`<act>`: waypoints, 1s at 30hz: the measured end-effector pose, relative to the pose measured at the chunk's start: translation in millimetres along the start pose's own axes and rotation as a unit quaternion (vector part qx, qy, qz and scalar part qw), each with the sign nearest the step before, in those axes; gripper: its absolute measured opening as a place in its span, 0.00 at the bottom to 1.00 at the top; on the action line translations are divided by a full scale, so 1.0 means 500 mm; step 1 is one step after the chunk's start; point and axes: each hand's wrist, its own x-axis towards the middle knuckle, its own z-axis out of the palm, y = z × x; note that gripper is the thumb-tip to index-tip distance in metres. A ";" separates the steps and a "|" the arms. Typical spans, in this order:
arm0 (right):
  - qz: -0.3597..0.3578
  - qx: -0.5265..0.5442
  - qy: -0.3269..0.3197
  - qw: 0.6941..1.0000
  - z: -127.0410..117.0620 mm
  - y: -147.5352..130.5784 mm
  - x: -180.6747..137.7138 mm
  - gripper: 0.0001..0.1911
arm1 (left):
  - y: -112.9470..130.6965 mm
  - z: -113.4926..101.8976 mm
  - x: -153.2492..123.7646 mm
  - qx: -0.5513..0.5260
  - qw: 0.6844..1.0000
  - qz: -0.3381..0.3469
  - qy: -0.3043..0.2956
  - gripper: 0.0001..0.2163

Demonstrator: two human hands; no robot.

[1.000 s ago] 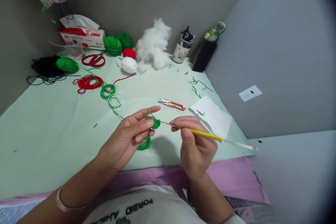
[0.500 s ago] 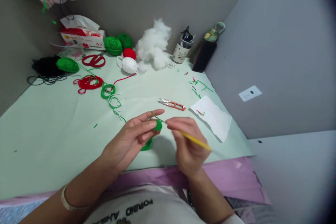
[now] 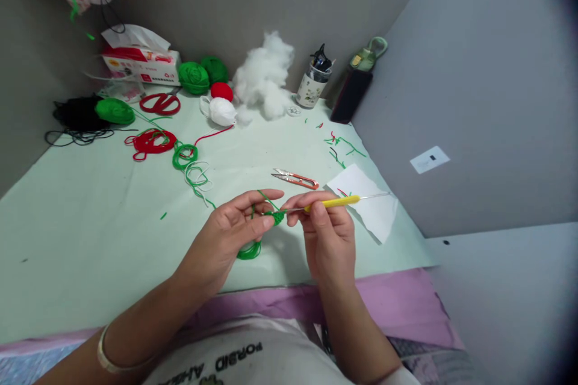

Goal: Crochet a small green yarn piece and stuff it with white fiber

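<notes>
My left hand (image 3: 228, 234) pinches a small green crochet piece (image 3: 275, 217) between thumb and fingers, with green yarn running over the raised index finger. A loop of the same green yarn (image 3: 249, 249) hangs under that hand. My right hand (image 3: 321, 230) is closed on a yellow-handled crochet hook (image 3: 334, 201), whose metal tip sits in the green piece. The hook's rear end points right, over a white paper sheet (image 3: 370, 204). Both hands hover above the pale green table (image 3: 90, 234) near its front edge.
Orange thread snips (image 3: 295, 178) lie just beyond my hands. Farther back are green yarn balls (image 3: 194, 77), a red ball (image 3: 222, 91), a white ball (image 3: 223, 111), white stuffing (image 3: 264, 78), red scissors (image 3: 160, 103), a tissue box (image 3: 142, 64), a jar (image 3: 312, 87) and loose yarn coils (image 3: 151, 141).
My right hand has swung the hook from pointing down-right to nearly level, its tip staying at the green piece. My left hand has held its grip almost still.
</notes>
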 end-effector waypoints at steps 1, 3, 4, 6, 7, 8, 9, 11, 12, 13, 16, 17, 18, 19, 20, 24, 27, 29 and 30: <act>0.000 0.009 -0.004 1.000 -0.001 0.000 0.001 0.10 | 0.001 0.000 0.000 0.000 1.000 0.002 0.002 0.14; -0.004 0.010 -0.013 1.000 -0.002 -0.003 0.002 0.10 | 0.003 -0.001 0.000 0.001 1.000 0.007 0.005 0.12; -0.009 0.003 -0.018 1.000 -0.002 -0.006 0.001 0.11 | 0.003 -0.001 -0.001 0.003 1.000 0.010 0.005 0.12; -0.030 -0.032 -0.020 0.999 -0.001 -0.014 -0.003 0.11 | 0.001 -0.002 -0.002 0.017 1.000 0.023 0.011 0.12; -0.052 -0.060 -0.023 0.997 -0.001 -0.019 -0.006 0.10 | -0.001 -0.002 -0.002 0.029 0.999 0.033 0.019 0.12; -0.081 -0.097 -0.029 0.992 0.000 -0.024 -0.010 0.10 | -0.003 -0.002 -0.003 0.044 0.998 0.045 0.029 0.13; -0.116 -0.141 -0.042 0.982 0.001 -0.028 -0.014 0.11 | -0.007 -0.002 -0.004 0.061 0.995 0.061 0.041 0.13; -0.188 -0.245 -0.075 0.948 0.004 -0.031 -0.022 0.12 | -0.014 0.001 -0.006 0.095 0.989 0.096 0.067 0.14; -0.224 -0.298 -0.084 0.924 0.005 -0.029 -0.026 0.12 | -0.017 0.003 -0.007 0.105 0.985 0.111 0.078 0.14; -0.257 -0.348 -0.085 0.898 0.006 -0.026 -0.030 0.13 | -0.019 0.006 -0.007 0.103 0.984 0.117 0.082 0.15; -0.317 -0.436 -0.055 0.841 0.006 -0.011 -0.037 0.15 | -0.018 0.010 -0.005 0.011 0.998 0.056 0.040 0.19; -0.316 -0.430 -0.046 0.845 0.005 -0.008 -0.038 0.15 | -0.015 0.010 -0.003 -0.037 0.999 0.017 0.018 0.20; -0.300 -0.404 -0.036 0.864 0.005 -0.007 -0.037 0.15 | -0.012 0.008 -0.001 -0.080 0.997 -0.022 -0.001 0.21; -0.273 -0.362 -0.022 0.891 0.005 -0.007 -0.034 0.15 | -0.008 0.006 0.002 -0.112 0.992 -0.050 -0.015 0.20; -0.240 -0.307 -0.003 0.921 0.005 -0.010 -0.030 0.13 | -0.004 0.004 0.003 -0.131 0.989 -0.064 -0.022 0.19; -0.127 -0.118 0.025 0.985 0.011 -0.020 -0.009 0.10 | 0.003 0.000 0.004 -0.109 0.993 -0.036 -0.026 0.18; -0.106 -0.116 -0.004 0.988 0.017 -0.019 -0.004 0.09 | -0.002 0.007 0.001 -0.069 0.997 -0.007 -0.024 0.18; -0.123 -0.151 -0.007 0.981 0.018 -0.015 -0.011 0.10 | -0.006 0.012 0.002 -0.058 0.998 0.013 -0.014 0.17; -0.141 -0.182 -0.012 0.973 0.017 -0.013 -0.016 0.11 | -0.008 0.013 0.003 -0.059 0.998 0.019 -0.007 0.17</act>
